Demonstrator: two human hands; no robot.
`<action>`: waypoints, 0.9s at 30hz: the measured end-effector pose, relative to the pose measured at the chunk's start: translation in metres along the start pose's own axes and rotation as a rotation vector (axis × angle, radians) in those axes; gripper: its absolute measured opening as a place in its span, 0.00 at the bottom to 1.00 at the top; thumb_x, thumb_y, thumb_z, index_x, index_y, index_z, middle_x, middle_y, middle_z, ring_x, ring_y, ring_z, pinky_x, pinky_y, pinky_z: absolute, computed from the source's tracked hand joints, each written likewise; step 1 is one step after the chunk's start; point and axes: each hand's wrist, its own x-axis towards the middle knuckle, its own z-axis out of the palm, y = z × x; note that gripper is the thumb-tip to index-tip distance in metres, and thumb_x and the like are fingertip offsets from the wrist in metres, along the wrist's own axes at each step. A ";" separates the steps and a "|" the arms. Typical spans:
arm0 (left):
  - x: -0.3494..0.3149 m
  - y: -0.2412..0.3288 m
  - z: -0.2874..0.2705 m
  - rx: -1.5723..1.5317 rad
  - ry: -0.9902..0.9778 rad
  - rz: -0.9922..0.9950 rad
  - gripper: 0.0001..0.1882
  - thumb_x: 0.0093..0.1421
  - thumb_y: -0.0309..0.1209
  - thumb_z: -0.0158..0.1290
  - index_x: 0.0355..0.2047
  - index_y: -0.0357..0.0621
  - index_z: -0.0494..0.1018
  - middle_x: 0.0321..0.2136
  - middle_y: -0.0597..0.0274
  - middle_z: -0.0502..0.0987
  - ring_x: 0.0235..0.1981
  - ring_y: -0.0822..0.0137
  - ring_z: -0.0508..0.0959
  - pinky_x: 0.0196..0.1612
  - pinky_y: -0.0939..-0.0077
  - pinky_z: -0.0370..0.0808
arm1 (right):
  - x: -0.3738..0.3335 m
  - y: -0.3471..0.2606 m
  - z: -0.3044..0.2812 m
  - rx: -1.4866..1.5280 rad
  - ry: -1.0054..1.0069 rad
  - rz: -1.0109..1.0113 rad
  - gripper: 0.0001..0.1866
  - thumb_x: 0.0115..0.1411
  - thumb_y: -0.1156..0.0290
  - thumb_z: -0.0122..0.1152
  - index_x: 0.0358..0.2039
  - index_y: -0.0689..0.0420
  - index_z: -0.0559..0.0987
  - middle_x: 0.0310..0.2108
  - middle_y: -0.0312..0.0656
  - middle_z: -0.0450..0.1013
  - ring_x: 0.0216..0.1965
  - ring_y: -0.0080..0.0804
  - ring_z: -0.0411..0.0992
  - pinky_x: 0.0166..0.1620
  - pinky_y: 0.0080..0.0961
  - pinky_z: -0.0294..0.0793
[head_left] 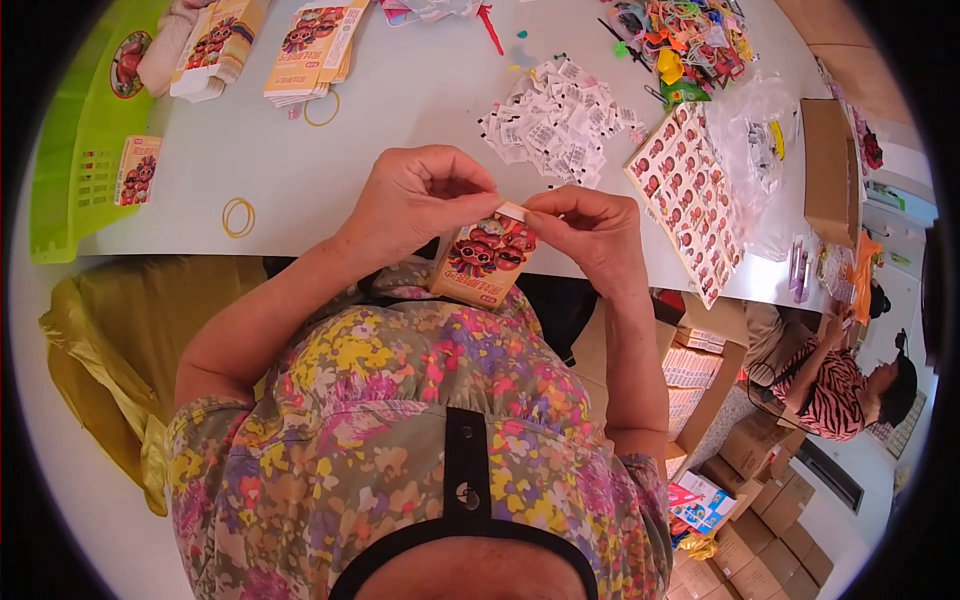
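Note:
A small orange-yellow cardboard box point(488, 258), printed with red cartoon figures, is held upright at the table's near edge, close to my chest. At its top left corner, my left hand point(425, 195) pinches the flap end between thumb and forefinger. My right hand point(592, 232) pinches the top right corner, thumb against the front. A white flap edge shows between the two pinches. The inside of the box is hidden. Just beyond my hands lies a loose pile of small white printed sachets point(562, 120).
Flat box stacks point(312, 50) and rubber bands point(238, 217) lie to the left, near a green basket point(75, 150) with one upright box point(138, 170). Rightward are a sticker sheet point(690, 195), colourful trinkets point(690, 40) and clear bags point(765, 150). A carton of boxes point(695, 375) stands below; another person point(835, 385) sits far right.

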 end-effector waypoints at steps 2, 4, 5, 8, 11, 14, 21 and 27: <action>0.000 0.000 -0.001 -0.015 0.006 -0.011 0.04 0.58 0.23 0.59 0.33 0.35 0.78 0.30 0.66 0.80 0.32 0.79 0.78 0.36 0.84 0.77 | 0.001 -0.001 0.000 -0.021 -0.004 0.009 0.05 0.55 0.82 0.64 0.33 0.64 0.84 0.32 0.40 0.79 0.32 0.20 0.74 0.37 0.17 0.75; 0.001 0.001 -0.004 0.008 -0.025 -0.047 0.03 0.58 0.23 0.59 0.32 0.36 0.78 0.30 0.66 0.80 0.31 0.79 0.78 0.35 0.85 0.76 | 0.001 0.000 0.002 -0.008 -0.017 -0.013 0.05 0.56 0.82 0.63 0.33 0.64 0.84 0.32 0.41 0.79 0.32 0.20 0.74 0.38 0.17 0.75; 0.002 0.002 -0.006 0.008 -0.024 -0.050 0.03 0.58 0.23 0.59 0.32 0.36 0.78 0.30 0.66 0.80 0.31 0.79 0.78 0.35 0.85 0.76 | 0.000 0.000 0.003 0.004 -0.029 -0.038 0.05 0.56 0.82 0.63 0.33 0.64 0.84 0.33 0.41 0.79 0.32 0.20 0.75 0.38 0.17 0.75; 0.003 0.003 -0.011 0.020 -0.083 -0.100 0.03 0.58 0.23 0.59 0.32 0.35 0.78 0.30 0.66 0.80 0.31 0.80 0.77 0.35 0.85 0.75 | -0.004 -0.001 0.006 0.091 -0.039 -0.006 0.05 0.56 0.81 0.63 0.33 0.65 0.83 0.36 0.43 0.79 0.34 0.21 0.75 0.39 0.19 0.76; 0.003 -0.004 -0.011 0.032 -0.167 0.030 0.03 0.58 0.20 0.59 0.33 0.36 0.77 0.35 0.61 0.78 0.33 0.80 0.76 0.35 0.86 0.74 | -0.013 0.001 0.008 0.171 -0.008 0.022 0.06 0.56 0.82 0.64 0.35 0.65 0.83 0.40 0.46 0.78 0.38 0.24 0.76 0.43 0.20 0.77; -0.007 -0.004 -0.010 0.033 -0.233 0.104 0.03 0.57 0.19 0.59 0.32 0.37 0.76 0.38 0.59 0.75 0.36 0.78 0.76 0.37 0.84 0.74 | -0.028 0.015 0.017 0.186 0.026 -0.112 0.08 0.55 0.83 0.64 0.37 0.64 0.83 0.43 0.48 0.76 0.42 0.27 0.75 0.45 0.22 0.77; -0.011 -0.013 -0.007 0.111 -0.290 0.154 0.06 0.56 0.20 0.60 0.33 0.40 0.75 0.38 0.64 0.73 0.36 0.77 0.75 0.37 0.84 0.74 | -0.052 0.023 0.043 0.235 0.219 -0.152 0.10 0.56 0.85 0.63 0.39 0.64 0.82 0.44 0.49 0.76 0.44 0.30 0.75 0.49 0.25 0.75; -0.006 -0.015 -0.011 -0.070 -0.310 0.018 0.10 0.56 0.20 0.61 0.37 0.39 0.74 0.41 0.63 0.71 0.41 0.74 0.74 0.43 0.79 0.72 | -0.043 0.030 0.029 0.311 0.183 -0.180 0.10 0.57 0.83 0.62 0.41 0.64 0.82 0.43 0.48 0.76 0.44 0.30 0.75 0.48 0.24 0.76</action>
